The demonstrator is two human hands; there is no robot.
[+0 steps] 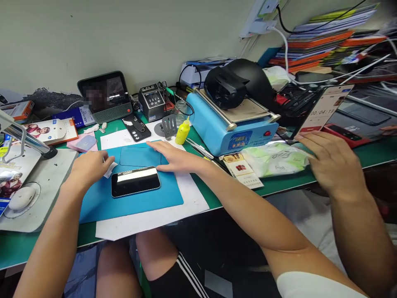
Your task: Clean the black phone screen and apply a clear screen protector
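Note:
On the blue mat lies a smartphone, screen up, its glossy dark glass reflecting a white strip. My left hand is at the mat's left side, fingers curled around a small white wipe that pokes out beside the phone's upper left corner. My right hand rests flat with fingers apart, just past the phone's upper right corner. Between my hands, behind the phone, lies a thin clear rectangular sheet with a dark outline; the right fingers are close to its right edge.
A yellow bottle, a black phone case and tweezers lie behind the mat. To the right stands a blue machine bearing a black headset. Another person's hand is at an upright phone. A lamp stand is left.

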